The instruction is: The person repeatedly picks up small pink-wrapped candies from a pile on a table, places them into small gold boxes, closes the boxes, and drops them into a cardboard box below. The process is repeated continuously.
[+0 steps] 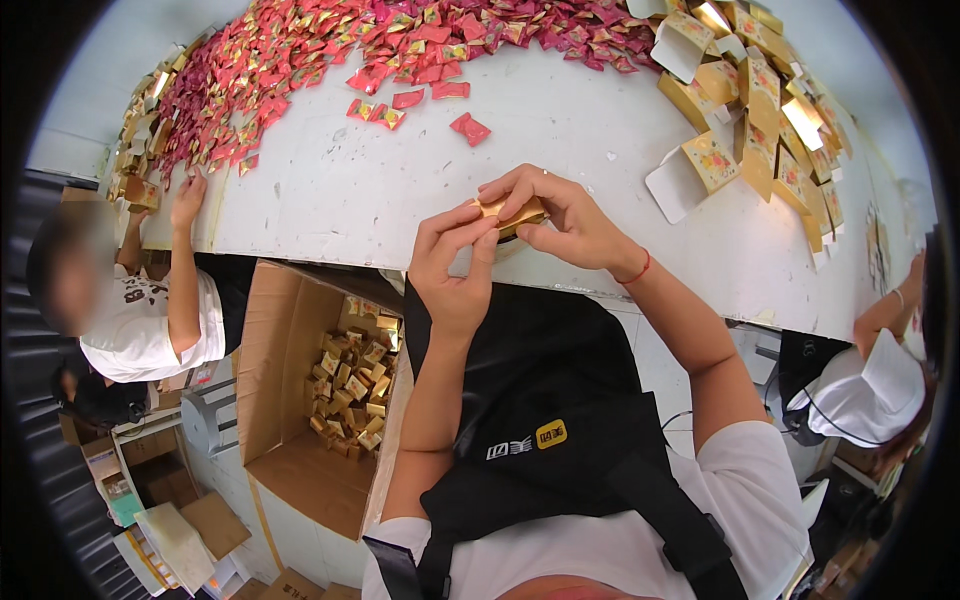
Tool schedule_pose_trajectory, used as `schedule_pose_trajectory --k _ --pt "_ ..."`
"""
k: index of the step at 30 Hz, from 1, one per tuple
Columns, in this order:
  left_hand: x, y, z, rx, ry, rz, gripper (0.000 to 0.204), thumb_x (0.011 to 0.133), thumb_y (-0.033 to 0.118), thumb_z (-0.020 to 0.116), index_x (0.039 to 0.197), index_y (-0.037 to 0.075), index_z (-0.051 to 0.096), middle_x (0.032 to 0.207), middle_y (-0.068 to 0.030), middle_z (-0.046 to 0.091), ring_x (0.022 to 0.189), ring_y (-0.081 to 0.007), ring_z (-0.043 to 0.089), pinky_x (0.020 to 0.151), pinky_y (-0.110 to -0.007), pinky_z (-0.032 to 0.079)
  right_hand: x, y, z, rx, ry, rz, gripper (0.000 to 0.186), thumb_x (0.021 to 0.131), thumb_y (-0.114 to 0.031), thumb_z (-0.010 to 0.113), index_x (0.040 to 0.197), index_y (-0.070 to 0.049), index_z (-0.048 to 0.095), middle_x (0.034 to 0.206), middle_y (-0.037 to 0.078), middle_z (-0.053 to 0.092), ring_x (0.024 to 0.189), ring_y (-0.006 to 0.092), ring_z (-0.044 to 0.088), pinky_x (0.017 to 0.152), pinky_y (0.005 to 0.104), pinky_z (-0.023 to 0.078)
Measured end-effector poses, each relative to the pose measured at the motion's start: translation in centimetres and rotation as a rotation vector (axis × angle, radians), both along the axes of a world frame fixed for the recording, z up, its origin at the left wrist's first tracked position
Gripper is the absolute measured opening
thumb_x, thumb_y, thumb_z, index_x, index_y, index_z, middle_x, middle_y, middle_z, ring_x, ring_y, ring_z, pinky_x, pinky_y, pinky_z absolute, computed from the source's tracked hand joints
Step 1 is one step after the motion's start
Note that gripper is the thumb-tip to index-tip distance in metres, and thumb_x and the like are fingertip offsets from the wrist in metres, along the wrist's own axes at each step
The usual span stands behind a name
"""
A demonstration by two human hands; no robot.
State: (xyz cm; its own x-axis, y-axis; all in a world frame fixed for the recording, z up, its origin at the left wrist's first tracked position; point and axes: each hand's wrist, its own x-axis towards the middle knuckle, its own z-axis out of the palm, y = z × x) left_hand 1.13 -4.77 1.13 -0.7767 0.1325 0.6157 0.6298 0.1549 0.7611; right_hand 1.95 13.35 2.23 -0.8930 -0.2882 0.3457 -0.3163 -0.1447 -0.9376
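Note:
Close to the table's near edge, both my hands are closed on one small gold box [522,217]. My left hand [455,255] grips its left end, with fingers and thumb pressed at the box. From the right, my right hand [560,215] wraps its fingers over the top, the thumb along the near side. My fingers cover much of the box, so I cannot tell whether its flap is closed. A single red wrapped candy [470,129] lies on the white table [360,200] beyond my hands, with a few more red packets behind it.
A large heap of red and pink packets [300,50] covers the far side. Gold boxes with open white flaps [760,110] pile at the right. Left of me, a cardboard carton [275,370] holds many gold boxes [355,385]. Other people [150,310] work at both sides.

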Motion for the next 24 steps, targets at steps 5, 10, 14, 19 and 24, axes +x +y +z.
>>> schedule_pose_trajectory --k 5,10,14,19,24 --pt "0.0 -0.3 -2.1 -0.051 0.255 -0.001 0.018 0.086 0.002 0.067 0.102 0.004 0.073 0.116 -0.0151 0.063 0.101 -0.0274 0.065 0.088 -0.034 0.053 1.4 -0.2 0.0 0.019 0.004 -0.061 0.021 0.084 0.0 0.057 0.105 -0.003 0.06 0.137 0.017 0.049 0.128 0.0228 0.047 0.104 0.0384 0.041" --pt "-0.6 -0.4 -1.6 -0.026 0.188 -0.126 0.018 0.086 0.003 0.066 0.102 0.006 0.074 0.116 -0.0149 0.062 0.103 -0.0299 0.064 0.087 -0.036 0.055 1.8 0.5 -0.7 0.091 0.101 -0.185 0.019 0.091 -0.007 0.059 0.109 -0.006 0.065 0.138 0.014 0.049 0.121 0.0214 0.05 0.099 0.0364 0.043" --pt "-0.4 -0.7 -0.5 0.083 -0.065 -0.29 0.02 0.085 0.001 0.065 0.103 0.006 0.074 0.114 -0.0131 0.063 0.106 -0.0299 0.064 0.088 -0.036 0.055 1.9 0.2 -0.8 -0.006 0.026 -0.185 0.018 0.094 -0.009 0.057 0.109 -0.006 0.066 0.138 0.014 0.05 0.118 0.0213 0.052 0.097 0.0361 0.043" --pt "0.2 1.0 -1.9 -0.044 0.285 -0.024 0.021 0.084 0.0 0.066 0.102 0.006 0.074 0.108 -0.0103 0.064 0.106 -0.0308 0.064 0.091 -0.037 0.053 1.9 0.4 -1.3 0.048 0.088 -0.187 0.025 0.091 -0.01 0.057 0.116 -0.008 0.063 0.141 0.016 0.046 0.125 0.0242 0.048 0.102 0.0373 0.04" --pt "0.7 1.0 -2.1 -0.05 0.209 -0.096 0.031 0.082 -0.001 0.067 0.112 0.008 0.068 0.12 -0.0166 0.057 0.11 -0.0324 0.06 0.091 -0.038 0.052 2.6 0.2 -0.5 0.111 0.072 -0.168 0.036 0.089 -0.01 0.053 0.125 -0.006 0.057 0.144 0.018 0.043 0.137 0.0286 0.038 0.109 0.0404 0.033"
